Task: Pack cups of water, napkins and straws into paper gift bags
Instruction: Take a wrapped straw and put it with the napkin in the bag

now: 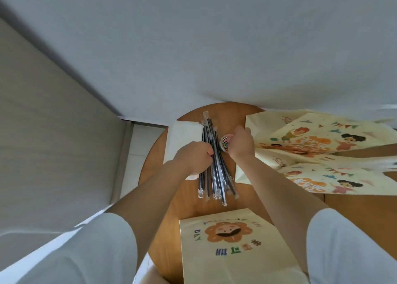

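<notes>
Both curled: left hand [193,156] grips straws [216,177]; right hand [241,144], hold unclear, beside bags [277,124].

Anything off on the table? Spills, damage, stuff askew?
No spill or damage shows. Only untidy bits: the straws lie fanned in a loose pile, partly over the napkins, and the flat bags on the right overlap crookedly.

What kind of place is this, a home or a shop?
Likely a home or party-prep corner, though I can't be sure: a round wooden table against a bare white wall, spread with paper gift bags and wrapped straws.
</notes>
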Available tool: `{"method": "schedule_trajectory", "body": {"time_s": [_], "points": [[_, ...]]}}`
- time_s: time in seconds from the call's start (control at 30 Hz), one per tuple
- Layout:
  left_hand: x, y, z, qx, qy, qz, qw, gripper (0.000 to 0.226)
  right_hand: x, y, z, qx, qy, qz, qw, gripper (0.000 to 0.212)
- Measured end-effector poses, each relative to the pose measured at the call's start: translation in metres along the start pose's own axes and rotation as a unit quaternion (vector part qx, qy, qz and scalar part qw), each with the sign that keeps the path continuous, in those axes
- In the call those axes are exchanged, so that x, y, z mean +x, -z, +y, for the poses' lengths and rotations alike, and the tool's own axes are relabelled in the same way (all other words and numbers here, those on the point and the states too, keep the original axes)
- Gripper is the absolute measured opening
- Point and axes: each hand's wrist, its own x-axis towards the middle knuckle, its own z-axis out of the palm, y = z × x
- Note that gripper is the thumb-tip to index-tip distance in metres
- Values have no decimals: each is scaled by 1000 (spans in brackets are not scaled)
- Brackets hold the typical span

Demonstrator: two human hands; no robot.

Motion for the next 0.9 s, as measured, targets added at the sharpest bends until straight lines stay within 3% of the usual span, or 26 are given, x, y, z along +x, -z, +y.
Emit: {"method": "schedule_trajectory", "body": {"time_s": [0.2,0.47,0.57,0.63,0.73,0.9], "points": [[4,-11,-14,-62,20,-4,998,32,18,-7,-1,-144,61,-22,987,29],[2,-9,-22,-86,42,-16,995,32,14,5,-8,-245,104,-69,961,17],[0,-8,-21,-88,41,-15,995,31,6,10,-10,-272,117,-50,954,16],[-3,-7,-18,-91,42,-12,995,31,1,12,-9,-256,116,-30,959,15],[-9,-6,-10,-101,43,-4,994,29,-7,16,-9,-144,87,-36,985,18],[-32,-5,6,-134,49,36,989,31,-45,40,-10,72,169,-100,978,16]]}}
